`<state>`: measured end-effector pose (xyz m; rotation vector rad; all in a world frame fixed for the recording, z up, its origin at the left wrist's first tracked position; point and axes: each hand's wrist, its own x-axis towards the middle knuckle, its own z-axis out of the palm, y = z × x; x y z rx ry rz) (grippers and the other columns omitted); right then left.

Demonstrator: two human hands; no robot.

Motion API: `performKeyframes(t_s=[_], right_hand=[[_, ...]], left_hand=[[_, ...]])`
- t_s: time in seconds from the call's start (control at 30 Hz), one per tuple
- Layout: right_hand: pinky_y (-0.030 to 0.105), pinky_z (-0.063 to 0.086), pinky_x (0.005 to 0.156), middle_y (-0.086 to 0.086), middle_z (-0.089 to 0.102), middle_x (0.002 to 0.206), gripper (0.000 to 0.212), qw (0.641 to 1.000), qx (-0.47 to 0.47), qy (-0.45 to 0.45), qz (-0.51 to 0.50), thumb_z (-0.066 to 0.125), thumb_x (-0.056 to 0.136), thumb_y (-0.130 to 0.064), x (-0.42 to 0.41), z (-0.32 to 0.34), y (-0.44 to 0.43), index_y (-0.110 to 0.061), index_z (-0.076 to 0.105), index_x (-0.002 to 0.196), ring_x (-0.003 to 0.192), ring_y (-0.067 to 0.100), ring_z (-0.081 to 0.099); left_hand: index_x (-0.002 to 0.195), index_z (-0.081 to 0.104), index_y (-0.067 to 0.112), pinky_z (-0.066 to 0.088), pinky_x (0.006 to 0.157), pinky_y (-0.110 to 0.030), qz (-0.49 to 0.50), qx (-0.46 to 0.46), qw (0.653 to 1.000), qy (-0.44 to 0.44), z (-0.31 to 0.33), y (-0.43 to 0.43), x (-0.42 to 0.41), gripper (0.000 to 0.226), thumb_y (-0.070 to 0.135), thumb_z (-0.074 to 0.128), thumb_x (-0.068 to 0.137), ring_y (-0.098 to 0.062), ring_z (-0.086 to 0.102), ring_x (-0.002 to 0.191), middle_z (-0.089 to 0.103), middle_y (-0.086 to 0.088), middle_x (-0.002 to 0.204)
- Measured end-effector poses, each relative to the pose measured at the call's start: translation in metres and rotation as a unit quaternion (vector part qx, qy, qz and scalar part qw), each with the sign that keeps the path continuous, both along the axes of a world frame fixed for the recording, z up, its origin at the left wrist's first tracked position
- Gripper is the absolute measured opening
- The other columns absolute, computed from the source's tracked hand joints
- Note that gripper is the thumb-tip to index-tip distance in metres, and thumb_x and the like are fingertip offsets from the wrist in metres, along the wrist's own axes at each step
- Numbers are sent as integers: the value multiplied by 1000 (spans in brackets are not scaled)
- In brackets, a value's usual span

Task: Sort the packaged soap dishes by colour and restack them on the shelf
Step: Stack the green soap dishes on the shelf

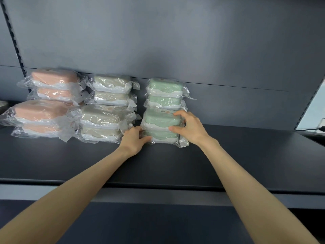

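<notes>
i see left hand [134, 138] curled round the left end of the front stack of plastic-wrapped green soap dishes [161, 125], right hand [189, 127] gripping its right end

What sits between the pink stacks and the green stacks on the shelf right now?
In the head view, the beige stacks sit there, two deep, between the pink stacks and green stacks.
</notes>
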<state>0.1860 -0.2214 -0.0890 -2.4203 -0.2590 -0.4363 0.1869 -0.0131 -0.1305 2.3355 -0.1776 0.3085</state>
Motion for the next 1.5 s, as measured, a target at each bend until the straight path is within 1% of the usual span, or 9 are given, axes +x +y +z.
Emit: performKeyframes(t_s=[0.17, 0.27, 0.37, 0.53, 0.7, 0.83, 1.03, 1.37, 1.5], right_hand=[[43, 35, 110, 2, 38, 149, 66, 999, -32, 33, 8, 73, 83, -36, -13, 11, 1, -24, 45, 142, 134, 22, 39], [42, 34, 111, 5, 35, 151, 70, 998, -48, 29, -2, 72, 85, -32, -28, 20, 0, -20, 40, 145, 135, 25, 38], [37, 35, 109, 3, 38, 149, 66, 998, -57, -8, -12, 70, 86, -30, -55, 34, -6, -18, 41, 144, 133, 24, 39], [39, 37, 106, 1, 40, 144, 60, 995, -68, -72, -24, 68, 87, -29, -113, 59, -17, -19, 44, 141, 130, 24, 42], [36, 38, 101, 0, 36, 145, 53, 983, -109, -141, -44, 62, 91, -30, -199, 75, -34, -20, 44, 140, 130, 25, 38], [36, 34, 102, -2, 29, 151, 53, 977, -117, -170, -62, 60, 93, -32, -269, 72, -52, -21, 42, 141, 134, 22, 31], [35, 37, 95, -3, 29, 151, 50, 975, -140, -152, -76, 58, 94, -33, -354, 63, -72, -21, 43, 140, 130, 22, 33], [33, 34, 97, 1, 31, 150, 52, 974, -144, -107, -141, 59, 93, -31, -464, 20, -124, -19, 44, 140, 130, 23, 33], [38, 34, 102, 7, 33, 149, 52, 971, -152, -64, -172, 62, 92, -28, -508, -4, -149, -14, 45, 139, 131, 29, 34]], left_hand=[[107, 56, 3, 42, 80, -31, -2, 23, 999, 26, 6, 0, -9, 35, 32, 62, 90, -28, 57, 97, 62, -11, 101], [111, 52, 2, 45, 85, -37, 5, 54, 998, 19, 16, 0, -24, 40, 34, 62, 90, -32, 56, 101, 61, -14, 107], [118, 47, 1, 43, 85, -38, 14, 95, 994, -44, 35, 0, -53, 45, 34, 60, 90, -36, 54, 107, 58, -16, 112], [141, 36, 6, 38, 101, -44, 0, 151, 978, -145, 81, -4, -110, 64, 35, 61, 90, -37, 43, 125, 47, -18, 133], [141, 40, 11, 34, 102, -47, -16, 217, 940, -265, 113, -20, -195, 59, 36, 59, 91, -33, 41, 124, 48, -12, 132], [136, 48, 11, 34, 97, -47, 0, 214, 924, -318, 111, -33, -267, 56, 33, 64, 87, -34, 45, 122, 53, -12, 128], [137, 47, 11, 32, 97, -45, -11, 269, 916, -296, 97, -55, -346, 54, 35, 60, 90, -33, 47, 118, 53, -12, 127], [141, 41, 15, 26, 100, -38, -96, 270, 913, -290, 62, -108, -433, 55, 39, 53, 93, -28, 46, 117, 52, -7, 127], [144, 36, 16, 23, 101, -36, -144, 276, 912, -266, 39, -134, -461, 56, 40, 49, 94, -28, 44, 119, 49, -7, 130]])
